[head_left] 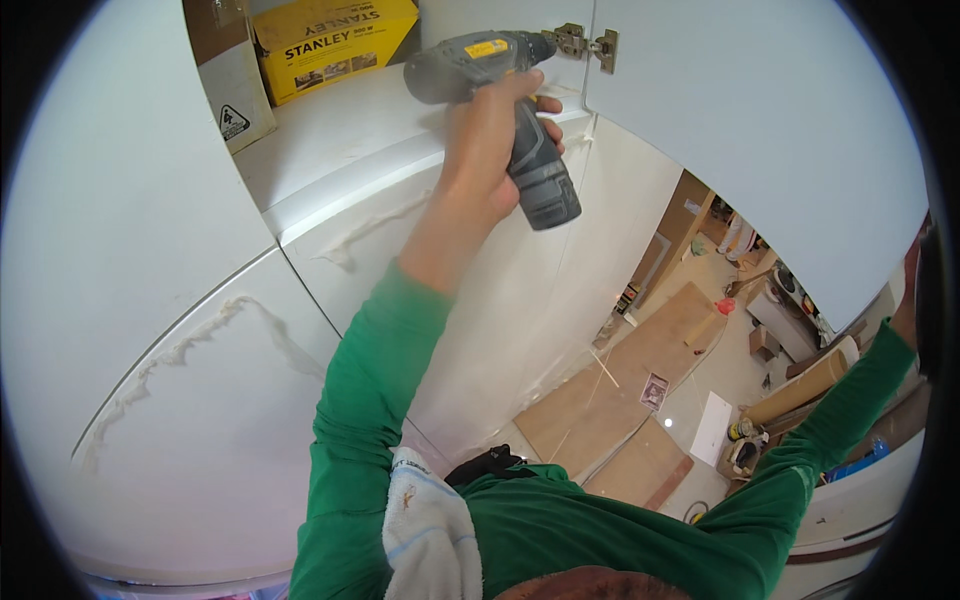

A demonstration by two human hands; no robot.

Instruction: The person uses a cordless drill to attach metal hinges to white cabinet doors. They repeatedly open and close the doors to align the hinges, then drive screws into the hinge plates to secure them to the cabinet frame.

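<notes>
We've got our left hand (487, 150) wrapped tight around the grey cordless drill (500, 95), its tip on the metal hinge (585, 42) far up top. Right hand (908, 310) is at the right edge, grip hidden—can't tell.

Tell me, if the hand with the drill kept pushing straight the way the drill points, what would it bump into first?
Probably the metal hinge on the white cabinet door. The left hand aims the grey drill right at it, tip almost touching.

Home under renovation, unfinished white cabinets (180, 330), floor boards (640, 380)
</notes>
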